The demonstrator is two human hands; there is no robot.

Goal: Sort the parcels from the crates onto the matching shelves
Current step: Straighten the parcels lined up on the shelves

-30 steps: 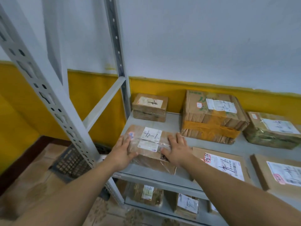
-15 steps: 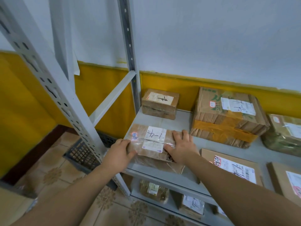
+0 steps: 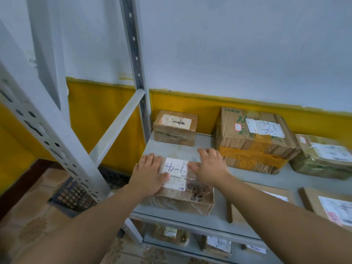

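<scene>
Grey shelf (image 3: pixel 220 210): parcel (image 3: pixel 182 199) lies crosswise under both hands. Left hand (image 3: pixel 148 176) flat atop it; right hand (image 3: pixel 208 166) flat, fingers past the parcel's far edge.

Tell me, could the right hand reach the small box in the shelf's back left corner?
Probably yes. The right hand rests on the taped parcel, and only bare shelf lies between it and the small box.

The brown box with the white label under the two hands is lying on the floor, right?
Not quite. The brown cardboard parcel with the white label, under the left hand and right hand, is lying on the grey metal shelf, not on the floor. The head view shows it.
</scene>
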